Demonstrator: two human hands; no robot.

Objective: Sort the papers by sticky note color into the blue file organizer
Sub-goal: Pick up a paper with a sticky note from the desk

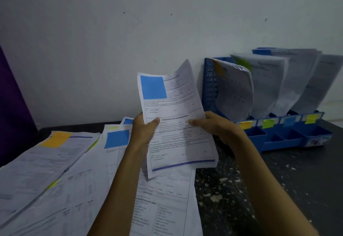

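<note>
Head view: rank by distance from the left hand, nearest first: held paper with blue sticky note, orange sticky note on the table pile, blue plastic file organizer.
1. Held paper with blue sticky note: in the left hand grip.
2. Orange sticky note: on the loose papers, off to the left.
3. Blue plastic file organizer: against the wall, right side.

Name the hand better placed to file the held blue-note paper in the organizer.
Right. The right hand grips the paper on the edge nearer the organizer, which stands to the right; the left hand would have to cross over.
</note>
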